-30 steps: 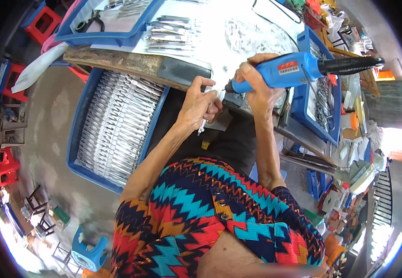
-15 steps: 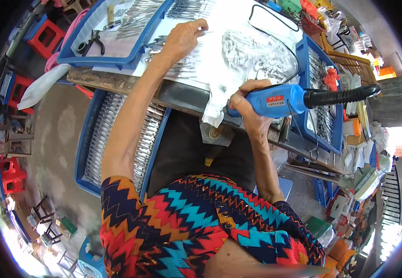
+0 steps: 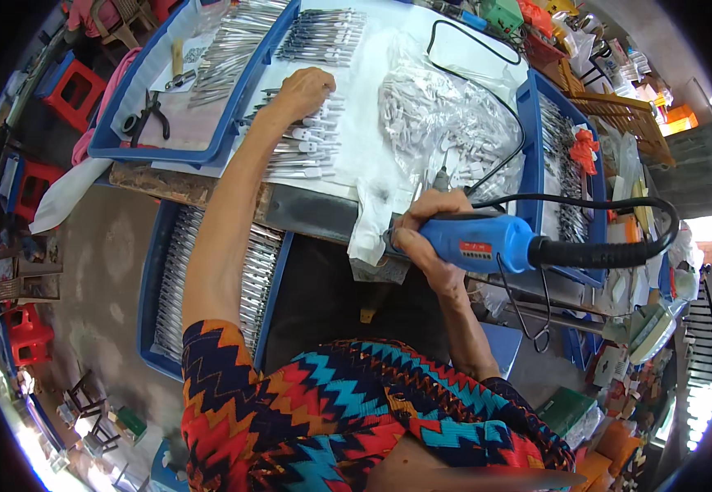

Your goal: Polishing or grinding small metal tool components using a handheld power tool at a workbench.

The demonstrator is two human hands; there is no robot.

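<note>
My right hand (image 3: 431, 231) is wrapped around a blue electric screwdriver (image 3: 480, 243). Its black cable end points right, and its tip lies toward the bench's front edge by a white cloth (image 3: 370, 221). My left hand (image 3: 305, 92) is bent over a row of slim metal tools (image 3: 302, 156) with pale ends, laid side by side on the white bench top. Its fingers are curled in, and whatever they pinch is hidden beneath them. Farther back lies a second row of the same tools (image 3: 320, 37). A clear plastic bag (image 3: 446, 115) of pale small parts sits between my hands.
A blue tray (image 3: 223, 131) at the left holds metal rods, pliers (image 3: 156, 115) and scissors-like black handles. Another blue tray (image 3: 530, 164) stands right, with metal tools inside. Below the bench is a blue crate (image 3: 149, 328) of metal pieces. A black cable (image 3: 513, 107) loops across the bench.
My left hand has come back from the gap between the rows onto the nearer row. My right hand and the screwdriver sit slightly lower in view, as the head view has shifted.
</note>
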